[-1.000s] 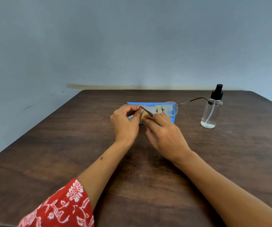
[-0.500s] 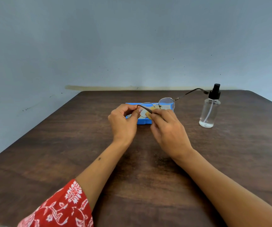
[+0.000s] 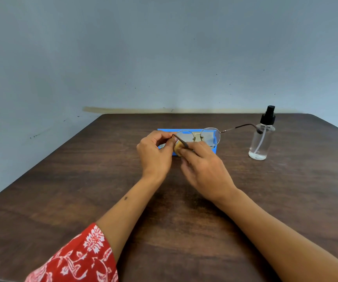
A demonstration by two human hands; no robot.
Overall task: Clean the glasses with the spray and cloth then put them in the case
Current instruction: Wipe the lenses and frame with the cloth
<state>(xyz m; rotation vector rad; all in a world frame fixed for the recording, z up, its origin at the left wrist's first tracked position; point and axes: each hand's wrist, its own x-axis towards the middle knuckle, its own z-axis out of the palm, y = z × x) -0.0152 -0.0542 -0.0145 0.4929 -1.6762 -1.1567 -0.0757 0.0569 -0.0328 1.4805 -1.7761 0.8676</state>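
Head view: one spray bottle (image 3: pixel 261 139) (a little clear liquid inside) stands on the tabletop (image 3: pixel 62 190). One pair of glasses (image 3: pixel 202 135) hangs over the blue case (image 3: pixel 215 148), left hand (image 3: pixel 154 153) pinching a temple, right hand (image 3: pixel 202 169) closed on one yellow cloth (image 3: pixel 178 148).

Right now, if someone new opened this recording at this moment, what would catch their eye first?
Mid-table, the left hand pinches one corner of thin round wire-framed glasses while the right hand presses a small yellowish cloth at their near temple arm. A flat bright blue case lies just behind them on the dark wooden table. To the right stands a clear plastic spray bottle with a black pump top, untouched.
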